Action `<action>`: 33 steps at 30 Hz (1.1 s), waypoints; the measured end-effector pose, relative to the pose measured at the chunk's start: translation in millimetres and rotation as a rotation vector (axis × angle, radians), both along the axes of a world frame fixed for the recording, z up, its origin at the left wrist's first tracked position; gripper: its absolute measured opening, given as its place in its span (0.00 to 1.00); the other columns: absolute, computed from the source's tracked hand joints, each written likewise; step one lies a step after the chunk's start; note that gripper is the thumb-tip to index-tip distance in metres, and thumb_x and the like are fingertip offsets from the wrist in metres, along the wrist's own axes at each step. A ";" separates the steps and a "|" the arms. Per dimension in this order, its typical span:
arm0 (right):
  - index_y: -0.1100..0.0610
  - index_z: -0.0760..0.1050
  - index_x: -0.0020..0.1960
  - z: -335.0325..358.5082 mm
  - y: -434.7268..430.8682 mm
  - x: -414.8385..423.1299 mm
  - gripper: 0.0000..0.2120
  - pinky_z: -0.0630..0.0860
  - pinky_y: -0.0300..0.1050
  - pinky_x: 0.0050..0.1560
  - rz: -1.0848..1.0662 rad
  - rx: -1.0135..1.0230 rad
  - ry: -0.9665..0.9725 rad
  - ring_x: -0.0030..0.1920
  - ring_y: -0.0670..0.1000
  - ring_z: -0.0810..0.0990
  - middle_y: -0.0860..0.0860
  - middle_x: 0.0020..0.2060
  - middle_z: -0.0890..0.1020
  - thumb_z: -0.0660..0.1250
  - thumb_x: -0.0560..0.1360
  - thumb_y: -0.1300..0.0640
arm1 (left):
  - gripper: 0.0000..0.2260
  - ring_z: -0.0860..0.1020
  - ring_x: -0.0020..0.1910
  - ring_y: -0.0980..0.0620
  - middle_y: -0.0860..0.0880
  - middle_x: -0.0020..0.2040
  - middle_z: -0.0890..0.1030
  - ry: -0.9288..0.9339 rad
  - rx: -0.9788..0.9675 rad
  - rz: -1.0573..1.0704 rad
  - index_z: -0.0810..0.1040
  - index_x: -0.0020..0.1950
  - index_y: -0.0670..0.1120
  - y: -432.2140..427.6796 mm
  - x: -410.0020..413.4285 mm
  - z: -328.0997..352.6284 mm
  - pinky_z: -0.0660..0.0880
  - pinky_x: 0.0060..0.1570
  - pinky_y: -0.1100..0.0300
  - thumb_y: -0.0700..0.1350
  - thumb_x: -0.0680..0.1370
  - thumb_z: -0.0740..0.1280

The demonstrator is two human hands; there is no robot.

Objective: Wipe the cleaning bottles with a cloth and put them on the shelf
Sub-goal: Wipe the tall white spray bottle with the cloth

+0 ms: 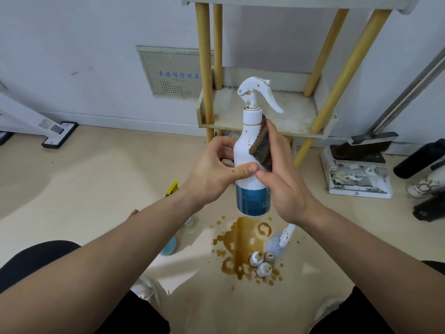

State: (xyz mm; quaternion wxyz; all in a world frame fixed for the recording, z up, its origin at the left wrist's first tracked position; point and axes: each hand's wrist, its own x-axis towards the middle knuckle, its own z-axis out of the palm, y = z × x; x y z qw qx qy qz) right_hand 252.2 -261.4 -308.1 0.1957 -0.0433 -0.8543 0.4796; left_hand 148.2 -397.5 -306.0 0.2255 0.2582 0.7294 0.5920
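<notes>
A white spray bottle (pixel 248 145) with a blue label and brown spots is held upright in mid-air before the shelf. My left hand (pixel 212 172) grips its body from the left, thumb across the front. My right hand (pixel 281 179) presses a dark, stained scouring pad (pixel 261 147) against the bottle's right shoulder. Below, three small white bottles (pixel 261 263) stand in a brown spill (pixel 240 242) on the floor, beside a lying pale spray bottle (pixel 280 239). The shelf (pixel 272 112) has a dirty lower board.
A yellow-topped bottle (pixel 173 188) and a blue object (pixel 168 247) sit on the floor behind my left forearm. A white dustpan with a brush (pixel 358 169) and dark bottles (pixel 423 160) stand at right. A white stand base (pixel 57 135) is at left.
</notes>
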 end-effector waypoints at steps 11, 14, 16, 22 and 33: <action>0.46 0.54 0.81 -11.3 11.7 -7.2 0.38 0.63 0.52 0.77 -0.062 -0.378 0.011 0.76 0.42 0.64 0.46 0.77 0.64 0.57 0.72 0.57 | 0.16 0.85 0.52 0.51 0.45 0.56 0.85 -0.178 0.003 -0.131 0.74 0.67 0.46 -8.2 -4.5 18.1 0.82 0.49 0.58 0.41 0.80 0.70; 0.47 0.59 0.77 -6.3 12.2 -7.6 0.34 0.75 0.42 0.66 -0.044 -0.522 0.022 0.68 0.39 0.74 0.43 0.70 0.72 0.55 0.71 0.62 | 0.18 0.84 0.54 0.47 0.43 0.54 0.86 -0.186 0.001 -0.198 0.70 0.68 0.42 -8.8 -5.3 13.5 0.83 0.52 0.52 0.39 0.80 0.69; 0.48 0.61 0.76 -6.4 10.0 -7.0 0.33 0.75 0.41 0.63 -0.050 -0.528 0.017 0.66 0.39 0.76 0.42 0.68 0.74 0.55 0.72 0.61 | 0.19 0.84 0.57 0.48 0.44 0.57 0.85 -0.170 -0.010 -0.256 0.69 0.72 0.44 -7.0 -2.1 10.0 0.82 0.56 0.50 0.40 0.82 0.66; 0.45 0.60 0.79 -3.9 6.1 -7.6 0.33 0.64 0.58 0.76 -0.092 -0.389 0.020 0.76 0.48 0.66 0.49 0.76 0.67 0.58 0.74 0.52 | 0.22 0.83 0.58 0.46 0.44 0.60 0.82 -0.104 0.034 -0.162 0.72 0.73 0.45 -3.7 3.3 5.5 0.82 0.57 0.51 0.48 0.80 0.70; 0.39 0.62 0.78 -15.3 1.8 -8.4 0.31 0.66 0.61 0.74 -0.196 -0.409 0.020 0.75 0.51 0.68 0.48 0.75 0.68 0.58 0.75 0.45 | 0.18 0.82 0.57 0.45 0.43 0.58 0.81 -0.179 0.037 -0.128 0.72 0.70 0.53 0.2 10.6 3.3 0.83 0.55 0.49 0.50 0.80 0.69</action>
